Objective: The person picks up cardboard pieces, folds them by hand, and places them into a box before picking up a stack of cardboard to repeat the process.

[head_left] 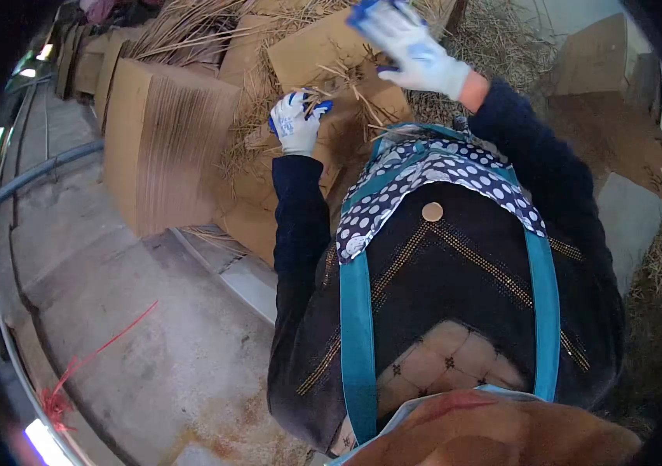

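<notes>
My left hand (297,122), in a white and blue glove, is closed around a small bunch of dry straw (331,97) over a flat cardboard sheet (323,46). Further out, my right hand (412,46), gloved the same way, is raised above that cardboard with its fingers apart and nothing visibly in it. Loose straw lies scattered over the cardboard between the two hands. My dark sleeves and a teal-strapped apron with a dotted scarf (424,175) fill the middle of the view.
A thick stack of folded cardboard (164,147) stands on edge to the left. More straw (494,39) is piled at the back. Another cardboard box (595,54) sits at the right. A red string (90,361) lies on the concrete floor.
</notes>
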The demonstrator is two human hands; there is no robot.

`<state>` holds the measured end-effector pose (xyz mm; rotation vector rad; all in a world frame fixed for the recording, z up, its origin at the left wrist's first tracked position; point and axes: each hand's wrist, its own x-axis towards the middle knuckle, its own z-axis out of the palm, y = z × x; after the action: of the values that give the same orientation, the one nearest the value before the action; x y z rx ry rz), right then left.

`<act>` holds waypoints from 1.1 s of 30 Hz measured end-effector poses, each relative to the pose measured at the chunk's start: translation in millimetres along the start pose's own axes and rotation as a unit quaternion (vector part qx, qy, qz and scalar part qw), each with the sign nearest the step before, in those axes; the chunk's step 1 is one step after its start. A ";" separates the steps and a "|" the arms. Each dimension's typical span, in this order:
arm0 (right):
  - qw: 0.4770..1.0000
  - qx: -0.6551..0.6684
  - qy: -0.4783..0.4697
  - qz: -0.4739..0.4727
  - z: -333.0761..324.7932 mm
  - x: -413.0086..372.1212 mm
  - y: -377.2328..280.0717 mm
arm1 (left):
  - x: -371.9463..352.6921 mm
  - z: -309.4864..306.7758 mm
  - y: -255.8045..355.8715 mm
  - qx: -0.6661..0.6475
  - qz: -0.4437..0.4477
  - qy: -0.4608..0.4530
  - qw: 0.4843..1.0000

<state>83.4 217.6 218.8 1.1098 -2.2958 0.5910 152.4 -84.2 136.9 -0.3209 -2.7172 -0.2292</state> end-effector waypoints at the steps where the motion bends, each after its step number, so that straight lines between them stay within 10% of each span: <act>1: 0.994 -0.069 -0.082 -0.008 14.0 4.4 -4.6 | 1.9 -4.3 1.9 -0.021 -0.028 -0.047 0.998; 5: 0.941 -0.097 -0.322 -0.038 71.6 11.4 -2.7 | 22.4 -13.2 5.4 -0.012 0.055 -0.072 0.996; 10: 0.975 0.018 -0.223 0.003 84.9 -10.4 -0.7 | 33.5 -14.7 17.8 -0.105 0.094 -0.046 0.989; 12: 0.990 0.023 -0.135 -0.036 89.3 -17.8 -0.7 | 30.1 -13.9 29.5 -0.298 -0.152 -0.063 0.940; 14: 0.990 0.017 -0.142 -0.021 96.9 -19.6 -4.1 | 24.7 10.5 14.8 -0.204 -0.066 0.037 0.976; 17: 0.990 0.009 -0.138 -0.022 94.8 -18.5 -3.9 | 32.3 5.9 24.2 -0.147 -0.196 -0.023 0.969; 20: 0.988 0.019 -0.150 -0.020 91.4 -21.4 -7.3 | 44.4 2.2 11.2 -0.569 -0.375 0.184 0.708; 22: 0.984 0.029 -0.174 -0.016 91.0 -26.6 -8.9 | 52.6 2.7 -50.3 -0.830 -0.224 0.120 0.496; 26: 0.994 0.030 -0.102 -0.029 95.8 -24.1 -4.0 | 84.2 -53.0 -25.5 -0.682 -0.351 0.172 0.618; 29: 0.994 0.034 -0.100 -0.017 99.5 -22.4 -6.1 | 82.6 -61.5 -6.5 -0.252 -0.054 -0.057 0.965; 31: 0.984 0.027 -0.173 0.003 83.2 -13.3 -8.7 | 65.5 -44.0 23.8 0.019 -0.011 -0.259 0.966; 33: 0.996 0.008 -0.086 -0.017 31.1 -3.6 -8.7 | 56.7 -21.0 48.0 0.021 -0.050 -0.271 0.961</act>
<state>84.2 196.7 194.0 1.2485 -2.4156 0.5197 121.4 -31.6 184.2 -0.2624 -3.2807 -0.1221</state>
